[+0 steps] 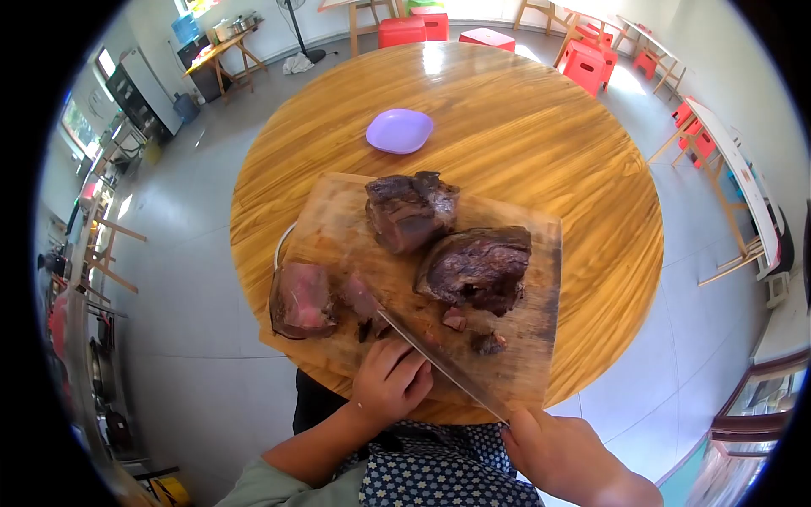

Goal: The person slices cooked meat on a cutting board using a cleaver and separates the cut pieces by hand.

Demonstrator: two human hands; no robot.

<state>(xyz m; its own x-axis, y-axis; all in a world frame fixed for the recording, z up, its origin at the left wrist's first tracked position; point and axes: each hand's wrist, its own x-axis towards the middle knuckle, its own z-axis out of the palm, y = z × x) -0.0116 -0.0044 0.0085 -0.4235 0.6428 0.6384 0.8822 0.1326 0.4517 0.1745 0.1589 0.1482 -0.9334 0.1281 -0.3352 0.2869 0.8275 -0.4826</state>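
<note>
My right hand (557,448) is wrapped round the handle of a long knife (449,368), whose blade slants up and left over the wooden cutting board (541,262). Beside the blade, my left hand (390,382) rests at the board's near edge with its fingers curled; what they hold, if anything, is hidden. Just beyond its fingertips lies a thin slice of meat (360,296) with dark scraps. A cut block of meat (304,297) with a pink face sits at left. Two large dark-crusted meat chunks (411,211) (477,264) stand farther back. Small meat bits (488,342) lie right of the blade.
The board lies on a round wooden table (608,203). A purple plate (400,132) is toward the table's far side. Red stools (583,66) and white-topped tables (735,169) stand around the room. A patterned apron (448,469) hangs below my hands.
</note>
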